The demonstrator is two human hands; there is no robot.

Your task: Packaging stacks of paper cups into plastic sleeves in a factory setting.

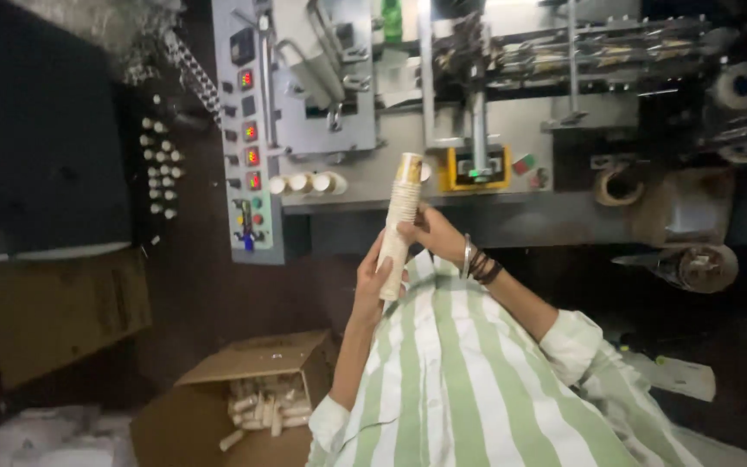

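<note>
Head view: both hands clamp a tall stack of paper cups (398, 227), left hand (372, 285) low, right hand (432, 232) at mid-height, above the striped shirt (451, 380). Beyond stands the grey machine (373, 173); a cardboard box (244, 398) of cup stacks sits lower left.

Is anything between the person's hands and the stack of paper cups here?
Nothing visible. Both hands already hold the stack of paper cups: the left hand near its lower end, the right hand around its middle, above the striped shirt.

place: factory floor | signs: grey machine (443, 147), button control panel (248, 130), carton of cup stacks (252, 389)
</note>
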